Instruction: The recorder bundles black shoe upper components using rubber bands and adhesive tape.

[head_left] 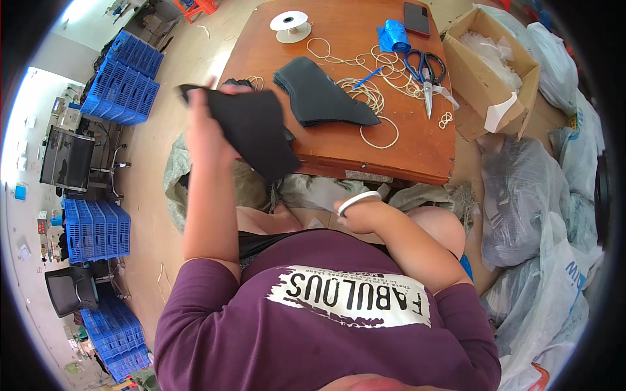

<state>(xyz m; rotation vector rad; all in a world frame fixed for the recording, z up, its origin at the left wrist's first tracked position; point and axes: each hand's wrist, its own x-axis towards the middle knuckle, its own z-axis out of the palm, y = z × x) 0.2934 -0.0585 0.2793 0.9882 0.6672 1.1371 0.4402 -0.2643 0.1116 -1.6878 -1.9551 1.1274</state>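
Observation:
My left hand [207,130] is raised at the left of the wooden table and closed round several flat, dark curved pieces [254,127] of sheet material. They tilt down toward the table's near edge. My right hand [352,220] is low in front of my body, near the table's near edge, with a white band [358,201] at the wrist; its fingers are hidden or smeared. On the table lies a neat stack of similar dark pieces [319,94], beside loops of cream cord [365,98] and a blue pen [369,77].
The wooden table [417,146] also bears scissors [427,81], a white spool [291,27], a blue roll [393,36] and a phone [417,18]. A cardboard box [469,85] stands at its right, near filled plastic bags [521,195]. Blue crates [98,228] line the left.

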